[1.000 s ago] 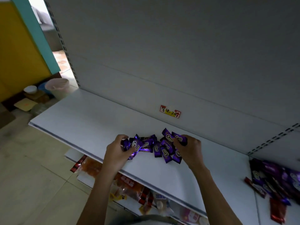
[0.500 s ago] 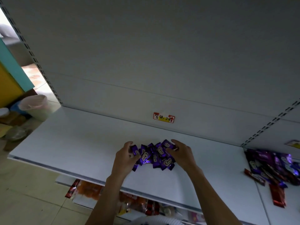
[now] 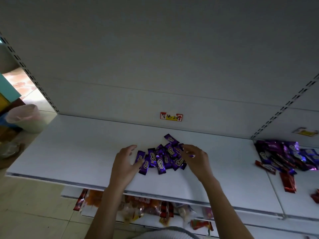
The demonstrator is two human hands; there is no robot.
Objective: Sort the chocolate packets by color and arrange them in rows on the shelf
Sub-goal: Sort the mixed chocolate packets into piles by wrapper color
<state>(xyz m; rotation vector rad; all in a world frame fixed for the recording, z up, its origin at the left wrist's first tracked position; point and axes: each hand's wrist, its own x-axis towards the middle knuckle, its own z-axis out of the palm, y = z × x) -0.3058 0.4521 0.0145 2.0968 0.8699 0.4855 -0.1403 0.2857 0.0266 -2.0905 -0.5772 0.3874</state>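
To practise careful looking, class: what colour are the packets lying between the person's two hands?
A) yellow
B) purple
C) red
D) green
B: the packets between the left hand and the right hand are all purple; a red packet lies apart, far to the right.

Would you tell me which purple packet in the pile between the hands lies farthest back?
The tilted packet nearest the price tag, jutting from the pile's back edge.
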